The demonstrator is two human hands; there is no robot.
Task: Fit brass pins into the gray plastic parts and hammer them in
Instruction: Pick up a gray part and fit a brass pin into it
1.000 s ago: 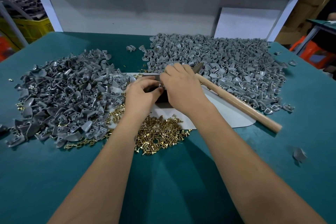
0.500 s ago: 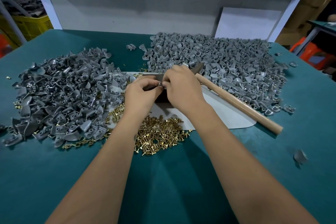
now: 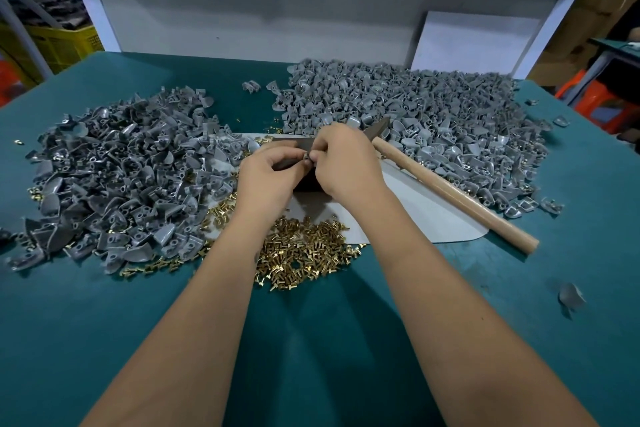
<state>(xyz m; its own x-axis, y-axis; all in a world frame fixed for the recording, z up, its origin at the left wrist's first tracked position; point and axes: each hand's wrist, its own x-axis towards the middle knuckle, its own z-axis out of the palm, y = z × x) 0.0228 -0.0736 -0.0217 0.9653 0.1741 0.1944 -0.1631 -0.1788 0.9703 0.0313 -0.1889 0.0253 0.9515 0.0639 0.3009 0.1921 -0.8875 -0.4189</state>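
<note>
Teal table (image 3: 104, 340), hammer (image 3: 450, 196) lying right of both hands. Left hand (image 3: 268, 180) and right hand (image 3: 346, 163) pinching one small gray part (image 3: 306, 157), mostly hidden by fingers; pin indiscernible.

Gray plastic parts (image 3: 124, 180) lay heaped in two piles left and right on the teal surface (image 3: 86, 329), loose brass pins (image 3: 304, 253) scattered nearer, a wooden-handled hammer (image 3: 450, 194) resting at right.

Your two bare forearms reached in from 7 and 5 o'clock and converged toward 12. Your left hand (image 3: 268, 180) lay knuckles up, its fingers curled inward toward 2 o'clock. Your right hand (image 3: 346, 163) arched just beside it, fingertips (image 3: 313, 157) bent down and touching the left hand's, pinched together on something too small to tell.
</note>
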